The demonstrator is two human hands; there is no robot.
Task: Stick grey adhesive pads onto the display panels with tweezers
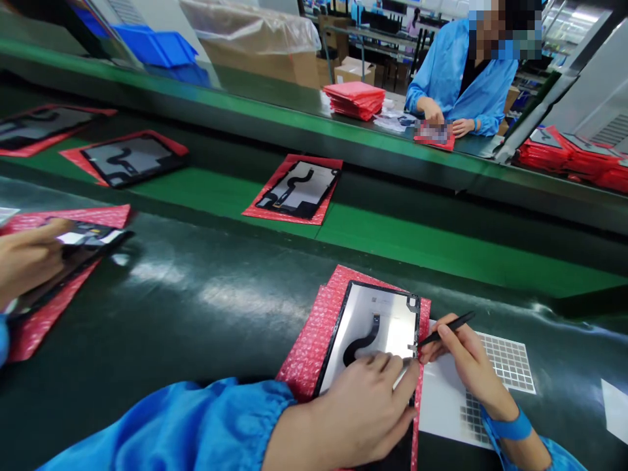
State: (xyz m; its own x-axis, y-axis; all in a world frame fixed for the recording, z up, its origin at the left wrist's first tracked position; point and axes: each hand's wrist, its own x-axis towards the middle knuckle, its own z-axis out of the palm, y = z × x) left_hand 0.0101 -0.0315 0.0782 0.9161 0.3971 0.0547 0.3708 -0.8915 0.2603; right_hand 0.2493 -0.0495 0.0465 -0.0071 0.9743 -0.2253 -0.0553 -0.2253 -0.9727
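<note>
A tablet screen panel lies back side up on red bubble-wrap bags, with a curved black flex cable across its silver back. My left hand rests on the panel's lower part, fingers stretched toward its right edge; that part of the panel is hidden under it. Between the thumb and fingers of my right hand is a pair of black tweezers. Their tip is at the panel's right edge, beside a small silver tab. Under my right wrist lie sheets of small grey square stickers.
Beyond the bench a green conveyor carries several panels on red bags, one panel nearest. At left, a co-worker's hand handles another panel. Across the line a person in blue works beside stacked red bags.
</note>
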